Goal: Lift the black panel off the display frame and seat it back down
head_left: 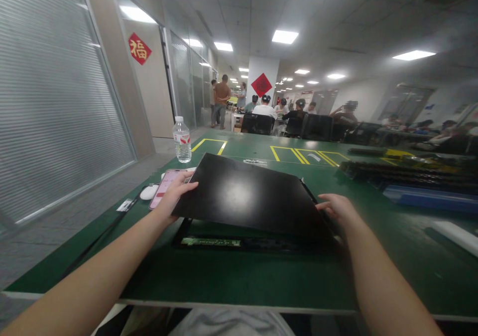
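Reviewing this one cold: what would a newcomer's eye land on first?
Probably the glossy black panel mid-picture, with the left hand gripping its left edge and the right hand at its right. Below its near edge, a green strip shows against the green table. Further back, a red diamond sign stands out at upper left.

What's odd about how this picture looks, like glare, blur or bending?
In the head view, a pale glare sits mid-way on the black panel; in that same view, the nearest ceiling lights look washed out to white, the blue item at right is smeary while the bottle is crisper, and the blinds lean, probably wide-lens distortion.
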Tool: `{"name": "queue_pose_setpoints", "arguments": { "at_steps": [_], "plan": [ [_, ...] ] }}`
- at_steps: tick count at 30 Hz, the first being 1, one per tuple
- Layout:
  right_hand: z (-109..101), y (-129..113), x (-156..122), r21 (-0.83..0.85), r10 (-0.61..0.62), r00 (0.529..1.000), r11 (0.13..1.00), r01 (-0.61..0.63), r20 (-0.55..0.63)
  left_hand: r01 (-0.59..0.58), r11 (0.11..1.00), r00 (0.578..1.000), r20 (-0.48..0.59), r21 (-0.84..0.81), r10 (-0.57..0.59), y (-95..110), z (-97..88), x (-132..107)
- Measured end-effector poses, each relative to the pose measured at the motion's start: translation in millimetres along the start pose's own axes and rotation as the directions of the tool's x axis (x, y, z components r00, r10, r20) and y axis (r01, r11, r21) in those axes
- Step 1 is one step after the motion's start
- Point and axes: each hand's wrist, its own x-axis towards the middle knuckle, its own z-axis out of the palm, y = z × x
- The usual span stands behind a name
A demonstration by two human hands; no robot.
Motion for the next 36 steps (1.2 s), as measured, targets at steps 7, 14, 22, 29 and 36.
{"name": "queue_pose_setpoints", "arguments": {
  "at_steps": [7,14,22,29,36],
  "plan": [
    [3.2,1.3,-2.5,-0.025,-0.07,0.997,0.997,0.069,-0.037,0.004,1.0,0.999,-0.035,0.007,-0.004,-0.1,-0.6,0.9],
    [4.1,6.0,0.3,-0.088,-0.141,0.989,0.987,0.137,-0.038,0.007,1.0,0.999,0.04,0.011,-0.007,-2.1,-2.2,0.8],
    [3.3,8.2,3.4,-0.146,-0.151,0.986,0.979,0.14,-0.069,0.038,0.998,0.999,0.01,0.047,-0.038,-7.5,-1.2,2.0],
    [2.3,5.1,-0.4,-0.171,-0.142,0.987,0.977,0.127,-0.08,0.034,0.998,0.999,-0.001,0.053,-0.034,-10.0,-1.5,2.9],
    [0.1,7.3,4.7,-0.227,-0.166,0.983,0.963,0.143,-0.084,0.037,0.997,0.999,0.029,0.072,-0.039,-11.9,-1.4,2.3]
  ]
}}
